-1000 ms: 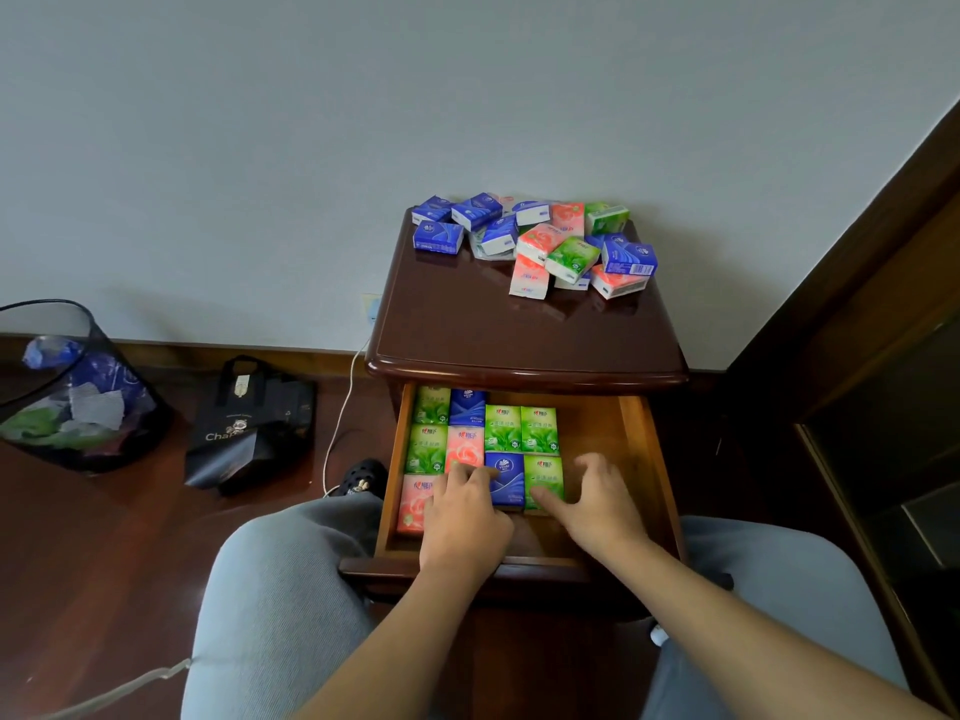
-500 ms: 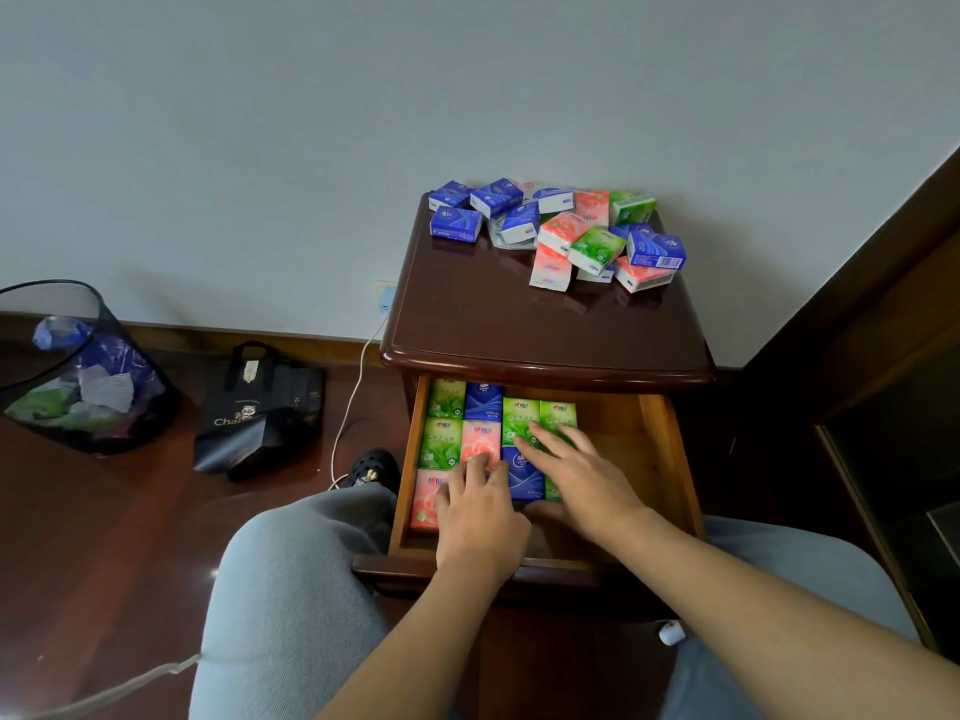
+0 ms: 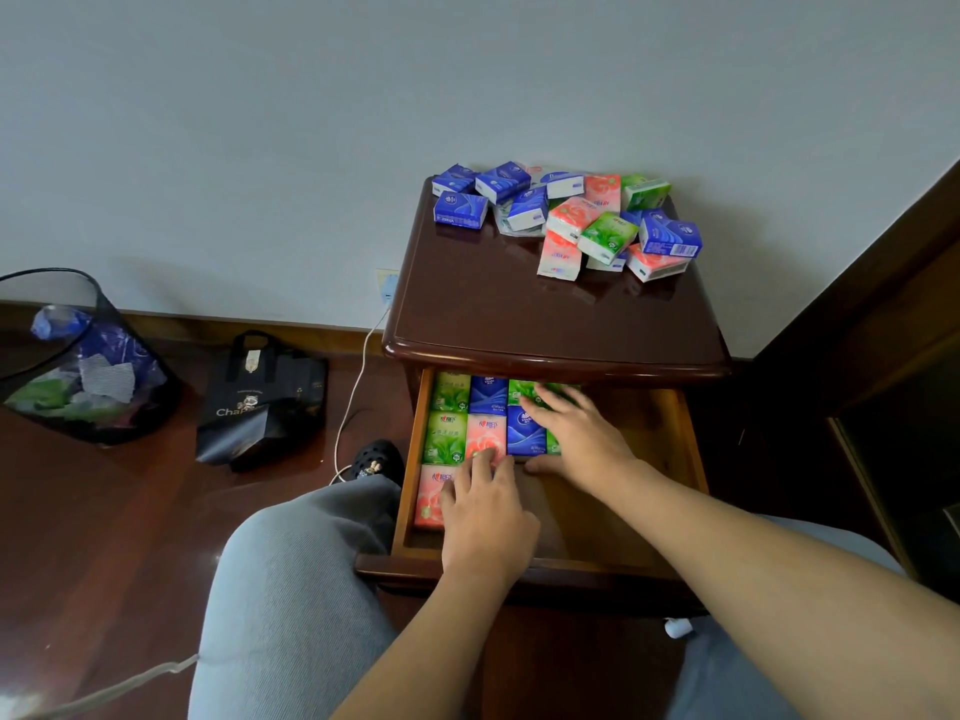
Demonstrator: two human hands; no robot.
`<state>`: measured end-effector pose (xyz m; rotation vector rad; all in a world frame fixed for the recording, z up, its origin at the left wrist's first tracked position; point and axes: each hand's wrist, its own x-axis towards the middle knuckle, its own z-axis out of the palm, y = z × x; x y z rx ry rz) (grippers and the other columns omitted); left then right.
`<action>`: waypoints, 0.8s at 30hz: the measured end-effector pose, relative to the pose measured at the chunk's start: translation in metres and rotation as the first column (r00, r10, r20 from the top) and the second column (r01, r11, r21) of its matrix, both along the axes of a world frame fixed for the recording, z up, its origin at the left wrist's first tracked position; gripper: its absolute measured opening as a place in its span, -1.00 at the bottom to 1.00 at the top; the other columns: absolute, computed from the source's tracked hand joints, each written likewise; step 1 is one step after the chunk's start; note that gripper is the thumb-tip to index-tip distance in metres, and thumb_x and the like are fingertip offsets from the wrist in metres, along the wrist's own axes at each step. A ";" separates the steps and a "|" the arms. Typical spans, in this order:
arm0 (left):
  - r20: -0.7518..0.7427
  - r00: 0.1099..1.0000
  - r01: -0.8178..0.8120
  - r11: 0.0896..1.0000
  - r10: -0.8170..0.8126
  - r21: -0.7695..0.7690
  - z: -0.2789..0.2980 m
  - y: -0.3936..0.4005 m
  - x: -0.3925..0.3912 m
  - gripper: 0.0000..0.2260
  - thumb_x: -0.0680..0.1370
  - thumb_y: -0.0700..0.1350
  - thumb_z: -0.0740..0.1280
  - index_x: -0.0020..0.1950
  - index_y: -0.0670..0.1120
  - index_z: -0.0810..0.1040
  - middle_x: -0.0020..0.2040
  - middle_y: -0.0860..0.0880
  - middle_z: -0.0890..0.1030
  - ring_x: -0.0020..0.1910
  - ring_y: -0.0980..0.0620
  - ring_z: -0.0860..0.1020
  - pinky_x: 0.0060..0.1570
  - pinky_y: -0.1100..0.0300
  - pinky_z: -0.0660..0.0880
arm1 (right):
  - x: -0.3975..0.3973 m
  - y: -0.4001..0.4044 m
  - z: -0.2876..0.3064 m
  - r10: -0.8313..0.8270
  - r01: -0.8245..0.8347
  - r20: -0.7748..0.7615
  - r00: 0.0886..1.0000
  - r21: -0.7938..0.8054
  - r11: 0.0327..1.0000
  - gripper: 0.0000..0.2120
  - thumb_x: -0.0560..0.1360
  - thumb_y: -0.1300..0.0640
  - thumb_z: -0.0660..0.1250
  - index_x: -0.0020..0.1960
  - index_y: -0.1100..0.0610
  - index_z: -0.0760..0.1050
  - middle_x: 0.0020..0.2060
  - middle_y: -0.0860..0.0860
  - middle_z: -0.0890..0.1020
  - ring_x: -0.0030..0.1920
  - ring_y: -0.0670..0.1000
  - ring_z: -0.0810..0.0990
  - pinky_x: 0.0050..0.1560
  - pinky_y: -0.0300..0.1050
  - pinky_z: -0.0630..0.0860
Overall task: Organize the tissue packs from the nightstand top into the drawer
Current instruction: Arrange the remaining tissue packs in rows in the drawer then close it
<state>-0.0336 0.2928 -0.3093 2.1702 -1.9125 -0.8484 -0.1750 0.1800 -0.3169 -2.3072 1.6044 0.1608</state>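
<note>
Nightstand top [image 3: 545, 314] dark glossy wood, pale wall [image 3: 311, 122], wooden floor [image 3: 104, 511]

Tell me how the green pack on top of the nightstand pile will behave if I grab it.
The green pack looks small and soft, so probably light and squashy. Its glossy wrapper may slip in the fingers. It leans on neighbouring packs, so lifting it may shift them.

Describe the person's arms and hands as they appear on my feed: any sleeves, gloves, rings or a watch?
Both forearms are bare up to the frame edge, with no sleeves showing. The left hand and the right hand are bare too: no gloves, and no ring, watch or wristband is visible on either. The only clothing in view is light grey trousers over the knees.
</note>
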 end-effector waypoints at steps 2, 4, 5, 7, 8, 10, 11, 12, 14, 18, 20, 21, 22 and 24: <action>-0.004 1.000 -0.003 1.000 0.003 -0.002 0.000 0.000 0.000 -0.36 0.54 -0.06 0.23 0.64 0.03 0.18 0.64 -0.01 0.13 0.62 -0.12 0.08 0.58 -0.18 0.08 | -0.002 0.004 0.000 0.002 -0.002 0.016 1.000 -0.017 1.000 -0.03 0.48 -0.32 0.45 0.70 -0.11 0.02 0.69 -0.07 0.05 0.67 0.10 -0.04 0.59 0.18 0.22; -0.011 1.000 -0.010 1.000 0.010 -0.001 0.001 0.000 0.000 -0.36 0.54 -0.06 0.23 0.63 0.04 0.19 0.64 0.00 0.14 0.62 -0.11 0.08 0.58 -0.17 0.08 | -0.005 0.015 -0.001 -0.044 0.048 0.055 0.998 -0.075 0.996 0.01 0.44 -0.38 0.45 0.70 -0.09 0.05 0.68 -0.05 0.10 0.64 0.13 0.06 0.59 0.17 0.23; -0.012 1.000 -0.013 1.000 0.013 -0.001 0.001 0.000 0.000 -0.36 0.53 -0.07 0.23 0.63 0.04 0.19 0.64 0.00 0.15 0.62 -0.11 0.08 0.58 -0.17 0.08 | -0.007 0.023 -0.003 -0.110 0.121 0.092 0.990 -0.117 0.986 0.01 0.41 -0.40 0.46 0.68 -0.07 0.10 0.65 -0.03 0.16 0.59 0.14 0.14 0.55 0.14 0.28; -0.009 1.000 -0.019 1.000 0.019 -0.006 0.002 0.000 -0.001 -0.36 0.53 -0.07 0.23 0.62 0.04 0.19 0.64 0.00 0.16 0.62 -0.11 0.09 0.58 -0.16 0.08 | -0.008 0.039 -0.010 -0.304 0.330 0.150 0.941 -0.196 0.924 0.01 0.34 -0.44 0.49 0.62 -0.03 0.21 0.53 0.02 0.31 0.46 0.13 0.29 0.43 0.05 0.38; -0.006 1.000 -0.021 1.000 0.021 -0.009 0.002 0.000 -0.001 -0.36 0.53 -0.07 0.23 0.63 0.03 0.19 0.64 -0.01 0.16 0.62 -0.11 0.09 0.58 -0.16 0.09 | -0.008 0.045 -0.013 -0.412 0.440 0.169 0.895 -0.198 0.876 0.02 0.30 -0.46 0.50 0.58 0.00 0.25 0.46 0.06 0.37 0.40 0.13 0.34 0.37 0.03 0.40; 0.000 1.000 -0.023 1.000 0.023 -0.014 0.003 0.000 -0.002 -0.35 0.53 -0.07 0.23 0.64 0.02 0.17 0.63 -0.01 0.17 0.61 -0.11 0.10 0.58 -0.16 0.11 | -0.008 0.051 -0.018 -0.585 0.604 0.166 0.794 -0.104 0.790 0.03 0.26 -0.46 0.54 0.52 0.04 0.29 0.38 0.10 0.42 0.38 0.16 0.38 0.33 0.04 0.42; 0.005 1.000 -0.023 1.000 0.023 -0.019 0.003 0.001 -0.002 -0.34 0.53 -0.08 0.23 0.64 0.01 0.17 0.63 -0.01 0.17 0.61 -0.11 0.10 0.57 -0.16 0.11 | -0.008 0.052 -0.020 -0.630 0.641 0.147 0.763 -0.046 0.766 0.01 0.25 -0.45 0.55 0.51 0.05 0.30 0.38 0.11 0.43 0.40 0.17 0.38 0.34 0.05 0.43; 0.010 1.000 -0.024 0.999 0.025 -0.022 0.003 0.001 -0.002 -0.33 0.52 -0.08 0.23 0.64 0.00 0.16 0.64 0.00 0.16 0.62 -0.10 0.09 0.58 -0.16 0.09 | -0.009 0.052 -0.022 -0.651 0.657 0.138 0.747 -0.003 0.754 -0.01 0.26 -0.43 0.55 0.49 0.05 0.33 0.38 0.11 0.44 0.41 0.18 0.38 0.35 0.05 0.43; 0.012 1.000 -0.022 1.000 0.022 -0.018 0.003 0.001 -0.002 -0.31 0.53 -0.07 0.22 0.66 0.01 0.12 0.66 0.01 0.11 0.64 -0.09 0.03 0.59 -0.19 0.03 | -0.010 0.050 -0.027 -0.668 0.673 0.184 0.721 0.048 0.738 -0.09 0.28 -0.38 0.58 0.45 0.04 0.38 0.36 0.10 0.48 0.42 0.18 0.38 0.34 0.07 0.44; 0.019 1.000 0.015 0.999 -0.015 0.029 -0.001 -0.002 -0.002 -0.28 0.57 -0.04 0.19 0.70 0.02 -0.03 0.70 0.03 -0.04 0.67 -0.05 -0.13 0.60 -0.23 -0.06 | -0.010 0.043 -0.032 -0.675 0.687 0.277 0.683 0.070 0.723 -0.22 0.31 -0.33 0.59 0.38 0.01 0.45 0.29 0.04 0.56 0.37 0.14 0.44 0.26 0.07 0.51; 0.021 0.999 0.028 0.998 -0.029 0.052 -0.003 -0.003 -0.003 -0.27 0.58 -0.04 0.17 0.70 0.02 -0.10 0.71 0.04 -0.11 0.67 -0.04 -0.19 0.60 -0.24 -0.10 | -0.010 0.039 -0.032 -0.671 0.687 0.292 0.682 0.059 0.724 -0.25 0.31 -0.33 0.59 0.36 -0.01 0.48 0.26 0.02 0.58 0.33 0.13 0.47 0.23 0.08 0.52; 0.025 0.999 0.035 0.998 -0.036 0.058 -0.004 -0.003 -0.003 -0.26 0.58 -0.03 0.16 0.70 0.02 -0.12 0.70 0.05 -0.14 0.67 -0.04 -0.21 0.60 -0.25 -0.12 | -0.010 0.038 -0.033 -0.667 0.688 0.303 0.680 0.051 0.724 -0.26 0.31 -0.33 0.59 0.35 -0.01 0.49 0.25 0.01 0.59 0.32 0.13 0.47 0.23 0.08 0.52; 0.027 0.999 0.040 0.997 -0.041 0.061 -0.004 -0.003 -0.003 -0.26 0.58 -0.03 0.16 0.70 0.02 -0.13 0.70 0.05 -0.16 0.67 -0.04 -0.23 0.60 -0.25 -0.13 | -0.010 0.036 -0.033 -0.665 0.689 0.314 0.678 0.044 0.723 -0.27 0.31 -0.32 0.59 0.35 -0.02 0.50 0.24 0.01 0.60 0.32 0.13 0.48 0.23 0.09 0.52; 0.033 0.998 0.044 0.997 -0.046 0.064 -0.006 -0.003 -0.003 -0.26 0.59 -0.03 0.16 0.70 0.02 -0.14 0.70 0.04 -0.17 0.66 -0.05 -0.24 0.59 -0.26 -0.14 | -0.009 0.030 -0.033 -0.660 0.691 0.325 0.678 0.027 0.723 -0.27 0.31 -0.33 0.59 0.35 -0.02 0.51 0.22 0.01 0.61 0.31 0.13 0.49 0.23 0.09 0.53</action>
